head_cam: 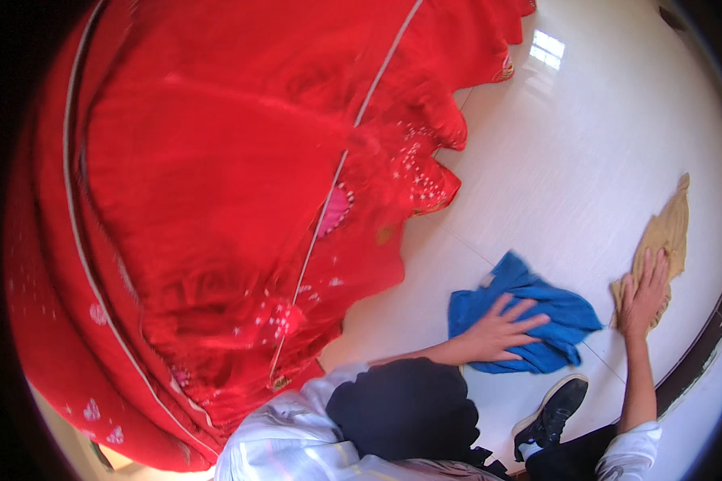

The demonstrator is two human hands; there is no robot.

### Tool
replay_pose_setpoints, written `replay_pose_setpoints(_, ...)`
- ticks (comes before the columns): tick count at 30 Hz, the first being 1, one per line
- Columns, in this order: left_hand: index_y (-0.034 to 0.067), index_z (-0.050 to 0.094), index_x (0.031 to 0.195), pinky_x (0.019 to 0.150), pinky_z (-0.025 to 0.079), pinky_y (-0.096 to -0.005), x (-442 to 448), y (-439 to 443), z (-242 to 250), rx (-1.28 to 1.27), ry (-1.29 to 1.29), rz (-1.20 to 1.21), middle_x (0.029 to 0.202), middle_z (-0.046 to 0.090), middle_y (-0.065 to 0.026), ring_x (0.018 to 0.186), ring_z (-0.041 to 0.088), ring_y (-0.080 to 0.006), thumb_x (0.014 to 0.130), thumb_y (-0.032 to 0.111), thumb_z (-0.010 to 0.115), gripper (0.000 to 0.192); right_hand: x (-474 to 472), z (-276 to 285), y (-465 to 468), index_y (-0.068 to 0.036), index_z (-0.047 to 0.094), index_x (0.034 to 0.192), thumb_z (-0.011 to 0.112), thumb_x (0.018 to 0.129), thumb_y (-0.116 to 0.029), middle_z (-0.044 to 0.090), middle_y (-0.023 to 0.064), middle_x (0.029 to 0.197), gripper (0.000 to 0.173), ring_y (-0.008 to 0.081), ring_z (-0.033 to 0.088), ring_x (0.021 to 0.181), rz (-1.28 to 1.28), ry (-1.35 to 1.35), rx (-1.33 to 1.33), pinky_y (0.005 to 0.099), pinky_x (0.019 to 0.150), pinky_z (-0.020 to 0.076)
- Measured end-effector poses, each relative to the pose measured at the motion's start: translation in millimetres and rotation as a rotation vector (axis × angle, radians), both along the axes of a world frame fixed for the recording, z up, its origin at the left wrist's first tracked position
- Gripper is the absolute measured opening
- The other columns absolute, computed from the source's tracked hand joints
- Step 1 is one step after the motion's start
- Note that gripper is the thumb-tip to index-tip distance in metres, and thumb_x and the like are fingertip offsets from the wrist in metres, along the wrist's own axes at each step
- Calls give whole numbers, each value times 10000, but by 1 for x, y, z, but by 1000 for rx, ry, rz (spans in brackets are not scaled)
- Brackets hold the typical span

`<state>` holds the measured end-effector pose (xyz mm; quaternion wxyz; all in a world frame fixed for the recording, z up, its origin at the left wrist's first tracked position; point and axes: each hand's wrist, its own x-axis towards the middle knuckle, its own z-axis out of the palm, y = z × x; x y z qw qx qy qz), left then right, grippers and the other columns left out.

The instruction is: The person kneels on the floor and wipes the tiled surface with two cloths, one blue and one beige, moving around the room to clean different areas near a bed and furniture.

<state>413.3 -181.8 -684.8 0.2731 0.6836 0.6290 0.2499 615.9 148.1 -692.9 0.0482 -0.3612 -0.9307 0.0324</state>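
Observation:
A crumpled blue cloth [553,312] lies on the pale tiled floor [517,162]. My left hand [508,330] rests flat on it, palm down and fingers spread. Farther right, my right hand [644,294] presses down on a tan cloth [668,234], which is bunched into a long narrow shape. The fingers of that hand lie along the fabric without curling round it. A short stretch of floor separates the two cloths.
Red bedding [216,180] with pale piping and small white prints fills the left side, its wavy edge hanging beside the floor. A dark skirting strip [698,355] runs along the right. A black shoe [553,409] stands just below the blue cloth.

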Motion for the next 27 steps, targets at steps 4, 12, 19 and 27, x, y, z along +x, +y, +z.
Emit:
replay_pose_setpoints(4,245,617,1450,1174,115,-728,-65,-75,15,-291,396,627,1715,201,-204,1551,146,-502,858,577,730,688,-5,5,-39,-160,393,1620,635,945,-280,294,157,1706,727,426,274,1555,-40,28,-41,556,1225,245)
replay_pose_setpoints(12,54,436,1564,1212,305,-493,-254,2,-5,-253,299,1313,1598,419,-292,1475,407,-423,1035,603,523,767,-12,13,-32,-179,422,1600,650,892,-276,316,159,1697,750,425,298,1544,-23,90,-48,575,1189,260)
replay_pose_setpoints(19,-10,482,1506,1210,336,-481,-256,174,-3,-147,467,684,1513,534,-253,1436,463,-414,1023,468,603,690,-5,12,-29,-207,463,1581,675,869,-291,345,144,1688,748,407,295,1551,-110,34,-170,588,1207,241)
replay_pose_setpoints(27,352,571,1504,1190,119,-744,-116,239,18,139,364,65,1705,291,-157,1553,184,-511,873,648,682,706,-30,15,-49,-249,429,1602,694,893,-339,310,106,1707,762,365,250,1581,-305,94,-162,616,1241,186)
